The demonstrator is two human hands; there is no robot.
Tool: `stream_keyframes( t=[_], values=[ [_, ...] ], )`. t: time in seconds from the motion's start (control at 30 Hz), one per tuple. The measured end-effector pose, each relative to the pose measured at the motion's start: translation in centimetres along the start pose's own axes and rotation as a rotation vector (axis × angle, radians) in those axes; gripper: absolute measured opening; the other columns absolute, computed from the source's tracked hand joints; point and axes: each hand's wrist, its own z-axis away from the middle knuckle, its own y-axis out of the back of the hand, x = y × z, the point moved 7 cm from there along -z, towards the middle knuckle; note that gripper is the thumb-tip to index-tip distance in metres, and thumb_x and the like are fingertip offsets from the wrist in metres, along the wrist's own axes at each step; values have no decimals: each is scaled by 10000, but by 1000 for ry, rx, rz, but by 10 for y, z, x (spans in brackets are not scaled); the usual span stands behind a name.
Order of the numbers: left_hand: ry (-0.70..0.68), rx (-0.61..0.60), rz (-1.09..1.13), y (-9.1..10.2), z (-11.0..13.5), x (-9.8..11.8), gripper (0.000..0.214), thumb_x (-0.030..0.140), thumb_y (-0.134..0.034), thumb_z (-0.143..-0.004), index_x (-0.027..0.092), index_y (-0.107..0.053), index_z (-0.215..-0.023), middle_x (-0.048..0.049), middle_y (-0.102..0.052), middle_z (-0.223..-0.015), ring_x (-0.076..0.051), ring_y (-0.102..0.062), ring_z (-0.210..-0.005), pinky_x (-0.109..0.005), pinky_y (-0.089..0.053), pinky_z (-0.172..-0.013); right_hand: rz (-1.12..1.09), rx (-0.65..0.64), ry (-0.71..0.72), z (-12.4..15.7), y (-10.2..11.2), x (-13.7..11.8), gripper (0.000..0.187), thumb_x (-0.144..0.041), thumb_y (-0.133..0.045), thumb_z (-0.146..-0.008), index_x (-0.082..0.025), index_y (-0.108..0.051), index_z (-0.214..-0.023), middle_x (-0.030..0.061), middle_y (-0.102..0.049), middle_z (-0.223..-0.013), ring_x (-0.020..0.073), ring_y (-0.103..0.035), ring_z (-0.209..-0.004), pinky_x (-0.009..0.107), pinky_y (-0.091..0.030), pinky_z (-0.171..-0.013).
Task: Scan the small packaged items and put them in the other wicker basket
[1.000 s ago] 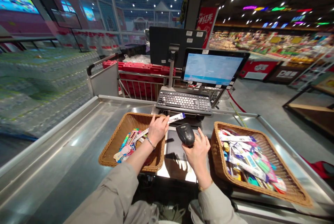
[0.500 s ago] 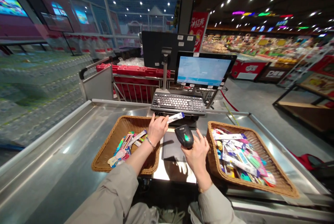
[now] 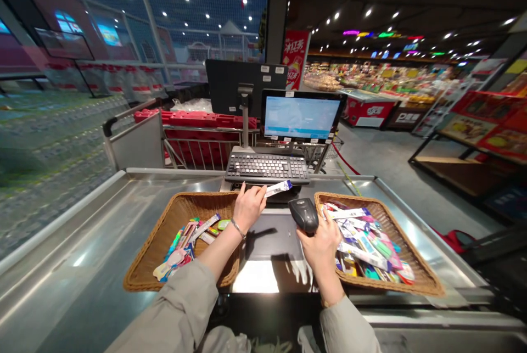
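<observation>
— Now that your right hand (image 3: 320, 246) has carried the handheld barcode scanner (image 3: 303, 214) a little rightward, away from the slim blue-and-white pack (image 3: 278, 189), what is your left hand (image 3: 249, 207) doing?

— It stays closed on that pack, pinching the near end, while the far end points right. The pack hangs just in front of the black keyboard (image 3: 267, 167), above the back edge of the dark scanning pad (image 3: 272, 237).

— And the scanner?

— Your right hand is wrapped firmly around its grip, with the scanner's head tilted up and to the left. The green glow on it half a second ago no longer shows, though I can't tell whether it went out or just turned from view.

— What else has shifted?

— Your whole view has swung, so the monitor (image 3: 300, 117) and keyboard now sit further left and lower in the frame.

— What's around your hands?

— The left wicker basket (image 3: 140, 281) holds a loose scatter of colourful packs (image 3: 181, 254), and the right wicker basket (image 3: 424, 287) holds a fuller heap (image 3: 364, 246). Both rest on the steel counter (image 3: 61, 221), with the pad between them and a shopping cart (image 3: 189, 147) beyond.
</observation>
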Motion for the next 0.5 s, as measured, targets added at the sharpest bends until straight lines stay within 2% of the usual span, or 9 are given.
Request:
stream_keyframes(
  t=[0.13, 0.3, 0.5],
  values=[
    [-40, -10, 49, -12, -10, 18, 354, 239, -498, -946, 195, -582, -1287, -73, -685, -1022, -199, -652, -903, -528, -359, -1136, 13, 44, -96, -5, 14, 26, 353, -384, -597, -755, -175, -679, -1027, 155, -667, -1165, 339, -463, -1280, 536, -286, -1061],
    [-87, -27, 84, -25, -20, 44, 350, 243, -503, -945, 189, -579, -1282, -71, -684, -1024, -192, -650, -897, -525, -368, -1131, 56, 91, -238, -4, 29, 55, 413, -427, -626, -723, -156, -678, -1029, 191, -573, -1326, 339, -454, -1285, 531, -289, -1071],
    [-136, -54, 128, -41, -30, 74, 342, 238, -502, -948, 184, -575, -1278, -68, -679, -1021, -187, -650, -888, -514, -390, -1116, 75, 115, -320, 0, 45, 82, 437, -467, -626, -725, -153, -684, -1023, 200, -577, -1323, 327, -446, -1299, 521, -268, -1093]
  ],
)
